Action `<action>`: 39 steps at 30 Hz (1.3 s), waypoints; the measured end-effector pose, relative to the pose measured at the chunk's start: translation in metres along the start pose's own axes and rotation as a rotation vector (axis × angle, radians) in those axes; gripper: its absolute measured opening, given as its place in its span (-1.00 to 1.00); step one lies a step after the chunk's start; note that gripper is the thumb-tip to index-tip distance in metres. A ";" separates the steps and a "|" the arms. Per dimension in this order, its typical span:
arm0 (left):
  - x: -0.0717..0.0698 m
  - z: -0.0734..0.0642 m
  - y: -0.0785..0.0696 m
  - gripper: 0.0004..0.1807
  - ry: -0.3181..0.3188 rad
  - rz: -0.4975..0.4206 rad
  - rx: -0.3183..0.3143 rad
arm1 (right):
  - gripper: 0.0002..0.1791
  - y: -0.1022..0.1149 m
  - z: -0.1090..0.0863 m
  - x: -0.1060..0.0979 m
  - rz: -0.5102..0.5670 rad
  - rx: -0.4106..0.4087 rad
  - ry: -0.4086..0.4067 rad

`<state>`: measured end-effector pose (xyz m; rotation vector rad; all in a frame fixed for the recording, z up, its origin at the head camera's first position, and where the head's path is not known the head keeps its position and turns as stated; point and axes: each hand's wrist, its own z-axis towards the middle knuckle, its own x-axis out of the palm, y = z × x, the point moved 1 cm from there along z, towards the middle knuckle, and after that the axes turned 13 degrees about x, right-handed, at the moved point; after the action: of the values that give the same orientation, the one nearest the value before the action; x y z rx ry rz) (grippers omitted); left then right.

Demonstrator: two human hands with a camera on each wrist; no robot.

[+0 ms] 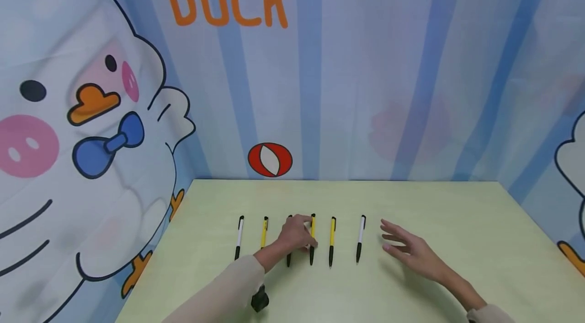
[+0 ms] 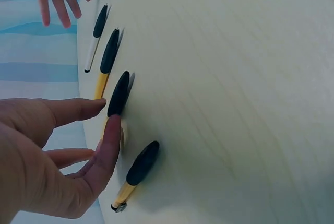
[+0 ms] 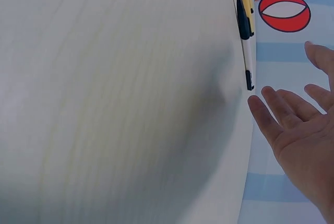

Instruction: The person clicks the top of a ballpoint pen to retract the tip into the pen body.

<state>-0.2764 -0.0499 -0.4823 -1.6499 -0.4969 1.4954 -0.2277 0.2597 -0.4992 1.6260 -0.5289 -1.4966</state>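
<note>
Several pens with black grips lie in a row on the table. My left hand [image 1: 294, 233] reaches over the row, its thumb and forefinger spread at a yellow pen [image 1: 313, 231]. The thumb overlaps that pen, whose black grip [image 2: 119, 93] shows beyond the fingertips in the left wrist view. Another pen [image 1: 289, 260] is partly hidden beneath this hand. To the right lie a yellow pen [image 1: 332, 234] and a white pen [image 1: 361, 231]. My right hand [image 1: 413, 252] hovers right of the white pen, fingers extended and apart, holding nothing.
At the row's left end lie a white pen [image 1: 239, 234] and a yellow pen [image 1: 264, 229], the latter partly covered by the left arm. A small black object [image 1: 260, 298] is under the left sleeve. A printed duck curtain [image 1: 356, 69] stands behind the pale table [image 1: 434, 201].
</note>
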 end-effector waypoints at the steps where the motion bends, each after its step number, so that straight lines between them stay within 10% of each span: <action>1: -0.002 0.001 -0.001 -0.25 -0.007 0.024 0.015 | -0.35 -0.001 0.001 0.000 0.001 0.003 -0.006; 8: 0.004 0.007 -0.016 -0.55 -0.008 0.231 0.219 | -0.35 -0.004 -0.001 -0.004 0.000 0.017 -0.030; 26: 0.049 0.026 -0.033 -0.28 0.146 0.425 0.150 | -0.33 -0.009 -0.001 -0.009 0.020 0.051 -0.016; 30: 0.049 0.028 -0.031 -0.38 0.123 0.319 0.156 | -0.33 -0.010 -0.002 -0.008 0.014 0.042 -0.019; 39: 0.038 0.018 -0.037 -0.37 0.067 -0.324 0.040 | -0.35 -0.006 0.004 -0.007 -0.001 -0.024 -0.036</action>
<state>-0.2770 0.0059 -0.4761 -1.5012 -0.6581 1.2004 -0.2341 0.2670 -0.4995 1.5835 -0.5279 -1.5299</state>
